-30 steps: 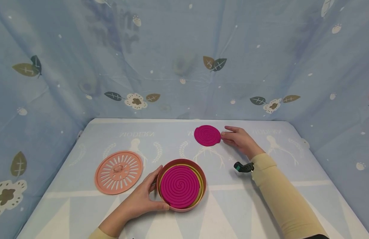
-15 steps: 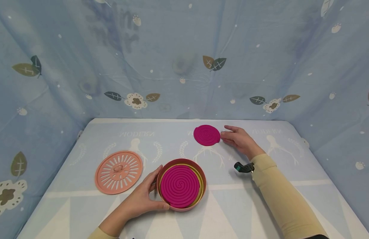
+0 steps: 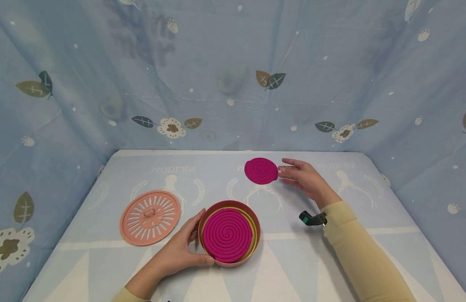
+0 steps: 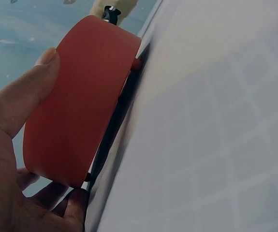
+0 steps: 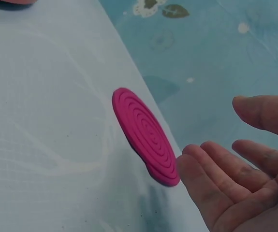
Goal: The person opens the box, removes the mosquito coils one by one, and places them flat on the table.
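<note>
My left hand [image 3: 181, 247] grips a round salmon-pink box [image 3: 256, 247] from its left side, thumb at the front and fingers curved behind. Inside the box lies a magenta spiral coaster [image 3: 227, 235], with a yellow round edge [image 3: 252, 225] showing beneath it. In the left wrist view the box's red-looking side wall [image 4: 76, 96] stands between thumb and fingers. A second magenta spiral coaster [image 3: 261, 170] lies flat at the back of the table. Just to its right is my right hand [image 3: 306, 180], fingers loosely extended and holding nothing. Whether a fingertip touches that coaster's edge, I cannot tell.
A slotted salmon-pink lid [image 3: 149, 218] with a small ring in its middle lies left of the box. The patterned tabletop [image 3: 293, 260] ends at blue floral curtains [image 3: 225, 84] behind and on both sides. A black wrist device [image 3: 312, 218] hangs at my right cuff.
My right wrist and forearm have shifted slightly to the right, and the fingers have spread a little beside the coaster. The left hand, box, lid and both coasters stay where they were.
</note>
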Tool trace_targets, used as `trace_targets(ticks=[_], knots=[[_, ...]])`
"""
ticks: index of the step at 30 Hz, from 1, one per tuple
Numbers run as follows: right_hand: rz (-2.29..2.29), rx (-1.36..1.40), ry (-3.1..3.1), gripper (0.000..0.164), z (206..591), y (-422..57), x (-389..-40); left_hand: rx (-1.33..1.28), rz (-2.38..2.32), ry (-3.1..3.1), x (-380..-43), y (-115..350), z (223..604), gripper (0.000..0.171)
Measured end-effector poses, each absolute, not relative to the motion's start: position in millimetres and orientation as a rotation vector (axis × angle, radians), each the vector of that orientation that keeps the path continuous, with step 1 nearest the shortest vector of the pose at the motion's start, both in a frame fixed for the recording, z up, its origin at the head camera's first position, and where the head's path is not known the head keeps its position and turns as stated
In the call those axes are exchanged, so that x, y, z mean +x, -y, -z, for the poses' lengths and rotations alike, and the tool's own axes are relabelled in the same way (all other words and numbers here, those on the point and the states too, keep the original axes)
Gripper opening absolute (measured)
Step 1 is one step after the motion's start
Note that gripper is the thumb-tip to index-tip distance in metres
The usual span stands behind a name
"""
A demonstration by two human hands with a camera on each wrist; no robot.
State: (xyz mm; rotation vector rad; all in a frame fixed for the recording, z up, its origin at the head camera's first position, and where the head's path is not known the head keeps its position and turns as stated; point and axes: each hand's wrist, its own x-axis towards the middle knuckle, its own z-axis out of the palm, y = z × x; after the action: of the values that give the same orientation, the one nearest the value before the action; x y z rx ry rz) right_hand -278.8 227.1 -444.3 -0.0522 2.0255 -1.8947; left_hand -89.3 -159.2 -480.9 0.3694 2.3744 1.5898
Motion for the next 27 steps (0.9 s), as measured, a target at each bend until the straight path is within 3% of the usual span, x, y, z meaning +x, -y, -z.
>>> trace_targets(ticks=[27], knots=[[1.920,-0.195,-2.055,0.061,430.9,-204.8,-219.5,0.342,-1.576,-2.376,-90.1,158.5,478.4,0.126]])
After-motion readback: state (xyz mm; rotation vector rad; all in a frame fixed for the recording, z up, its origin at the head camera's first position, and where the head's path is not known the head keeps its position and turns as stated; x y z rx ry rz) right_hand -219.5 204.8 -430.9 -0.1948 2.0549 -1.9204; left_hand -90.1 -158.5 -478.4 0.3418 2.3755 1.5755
